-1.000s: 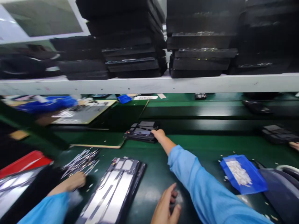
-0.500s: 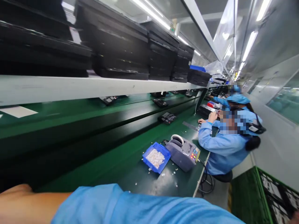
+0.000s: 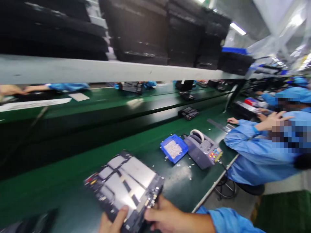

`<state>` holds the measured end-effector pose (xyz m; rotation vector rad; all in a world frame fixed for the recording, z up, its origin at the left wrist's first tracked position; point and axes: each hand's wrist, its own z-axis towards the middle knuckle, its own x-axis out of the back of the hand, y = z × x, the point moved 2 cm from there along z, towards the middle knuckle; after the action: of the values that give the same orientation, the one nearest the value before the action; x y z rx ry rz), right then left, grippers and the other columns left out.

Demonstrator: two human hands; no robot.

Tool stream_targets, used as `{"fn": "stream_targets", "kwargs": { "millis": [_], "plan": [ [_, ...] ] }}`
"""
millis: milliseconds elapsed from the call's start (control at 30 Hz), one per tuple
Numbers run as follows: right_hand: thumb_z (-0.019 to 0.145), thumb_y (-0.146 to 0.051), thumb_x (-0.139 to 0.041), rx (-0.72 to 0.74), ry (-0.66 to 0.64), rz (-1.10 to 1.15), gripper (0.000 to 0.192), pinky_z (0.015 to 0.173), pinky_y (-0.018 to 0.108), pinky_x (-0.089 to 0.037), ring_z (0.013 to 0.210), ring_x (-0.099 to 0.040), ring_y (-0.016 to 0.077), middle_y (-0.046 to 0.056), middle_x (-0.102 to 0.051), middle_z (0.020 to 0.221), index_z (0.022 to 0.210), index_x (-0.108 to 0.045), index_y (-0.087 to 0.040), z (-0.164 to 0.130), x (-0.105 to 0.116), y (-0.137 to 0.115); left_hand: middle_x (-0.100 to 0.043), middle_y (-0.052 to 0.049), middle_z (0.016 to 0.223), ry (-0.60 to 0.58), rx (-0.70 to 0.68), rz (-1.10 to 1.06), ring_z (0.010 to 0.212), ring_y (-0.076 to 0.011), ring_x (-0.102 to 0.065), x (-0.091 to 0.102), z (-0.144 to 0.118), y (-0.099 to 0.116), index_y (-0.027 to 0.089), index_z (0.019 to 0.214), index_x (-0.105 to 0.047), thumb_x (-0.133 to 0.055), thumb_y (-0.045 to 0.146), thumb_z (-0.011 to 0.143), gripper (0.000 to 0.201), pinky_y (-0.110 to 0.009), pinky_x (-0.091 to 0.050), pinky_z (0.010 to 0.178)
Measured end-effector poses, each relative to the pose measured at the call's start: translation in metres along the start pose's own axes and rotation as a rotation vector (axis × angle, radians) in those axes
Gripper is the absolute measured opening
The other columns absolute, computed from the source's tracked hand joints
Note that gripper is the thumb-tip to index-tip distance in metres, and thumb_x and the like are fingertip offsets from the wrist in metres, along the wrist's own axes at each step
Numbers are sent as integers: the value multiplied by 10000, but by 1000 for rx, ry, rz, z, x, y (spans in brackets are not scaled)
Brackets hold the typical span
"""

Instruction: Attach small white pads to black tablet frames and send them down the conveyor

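An opened tablet-like device [image 3: 136, 176] with silver battery cells and dark circuit boards is tilted above the green bench. My left hand [image 3: 113, 221] grips its near edge, thumb on top, the rest cut off by the frame's bottom. On the near right corner my right hand [image 3: 165, 213] is closed, thumb on top and fingers partly hidden beneath. Past the device sit a blue tray [image 3: 164, 147] of small white scraps and a grey tape dispenser [image 3: 199, 150] with a white ring on top. Another dark device [image 3: 29, 223], blurred, lies at the lower left.
A white shelf [image 3: 136, 69] bearing stacked black boxes [image 3: 143, 35] crosses above the bench. Farther along the line lies another opened device [image 3: 188, 113]. A co-worker in blue [image 3: 247, 161] sits at the right. Other people's hands [image 3: 31, 89] show across the bench.
The view has swung left and down. My right forearm, stretched leftward across the bottom before, is now drawn back, and both my hands hold a device that was not visible earlier.
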<state>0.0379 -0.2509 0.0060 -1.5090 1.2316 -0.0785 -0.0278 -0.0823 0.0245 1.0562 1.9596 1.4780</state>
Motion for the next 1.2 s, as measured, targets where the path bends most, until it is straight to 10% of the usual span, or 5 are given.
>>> {"fn": "stream_targets", "kwargs": {
  "millis": [67, 267, 700, 900, 1200],
  "plan": [
    [474, -645, -955, -177, -137, -98, 818, 628, 294, -513, 739, -658, 176, 27, -666, 1002, 1121, -632, -262, -37, 39, 5, -767, 1, 1235, -8, 54, -50, 1206, -361, -686, 8, -16, -15, 378, 1443, -541, -691, 700, 741, 787, -455, -615, 954],
    [796, -727, -725, 113, 41, -608, 862, 1061, 532, -494, 1316, -572, 359, 174, -506, 1523, 1519, -487, -322, -75, 108, -21, -614, -143, 1464, -221, -72, 75, 1401, -390, -525, 1, -60, -32, 230, 1481, -536, -696, 767, 726, 940, -514, -435, 1174],
    [936, -480, -637, 209, -64, -1129, 668, 1200, 604, -360, 1465, -426, 359, 114, -468, 1584, 1566, -469, -335, -75, 101, -50, -663, -125, 1147, 140, -484, 923, 1094, -297, -636, 12, -27, 40, 221, 1369, -637, -448, 317, 1003, 422, -452, -531, 983],
    [951, -399, -611, 355, -49, -1153, 501, 1076, 480, -506, 1363, -530, 307, 108, -553, 1492, 1443, -604, -306, -64, 73, -94, -629, -108, 1145, -53, -695, 1257, 957, -257, -590, -1, 23, 71, 311, 1325, -689, -444, 78, 943, 510, -374, -514, 826],
    [939, -228, -567, 361, -180, -1045, 301, 718, 282, -514, 769, -668, 168, 38, -762, 920, 1190, -732, -193, 26, -7, -112, -689, -54, 926, 75, -1170, 1054, 844, -192, -621, 5, 17, 52, 217, 928, -697, -515, 89, 983, 229, -295, -517, 749]
  ]
}}
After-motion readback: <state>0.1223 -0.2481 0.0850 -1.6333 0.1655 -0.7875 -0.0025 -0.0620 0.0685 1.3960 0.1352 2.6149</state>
